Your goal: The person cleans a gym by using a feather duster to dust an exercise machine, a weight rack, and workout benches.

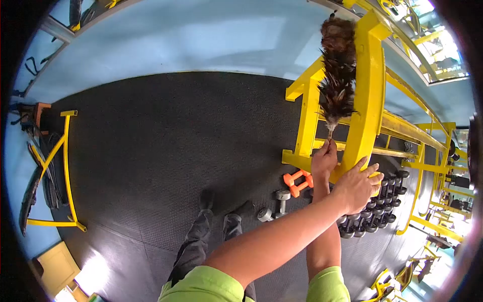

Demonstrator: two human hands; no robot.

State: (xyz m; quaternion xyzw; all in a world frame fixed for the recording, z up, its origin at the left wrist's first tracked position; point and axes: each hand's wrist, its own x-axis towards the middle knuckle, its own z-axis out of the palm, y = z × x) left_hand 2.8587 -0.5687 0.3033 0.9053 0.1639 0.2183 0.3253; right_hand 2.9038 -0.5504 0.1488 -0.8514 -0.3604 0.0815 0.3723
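My right hand [324, 160] is closed around the thin handle of a feather duster [338, 65]. Its brown and black feathers point up and lie along the left side of a yellow metal rack [367, 95]. Crossing over my right forearm, my left arm reaches to the right. My left hand [356, 187] grips the near end of the rack's thick yellow beam, with its fingers curled over the edge. Part of the duster's handle is hidden inside my right hand.
Orange dumbbells [298, 182] and grey dumbbells [275, 205] lie on the black rubber floor [176, 131] by my feet. Several black dumbbells [375, 214] stand in rows beyond my left hand. A yellow frame [65, 171] leans near the blue wall [191, 38] at left.
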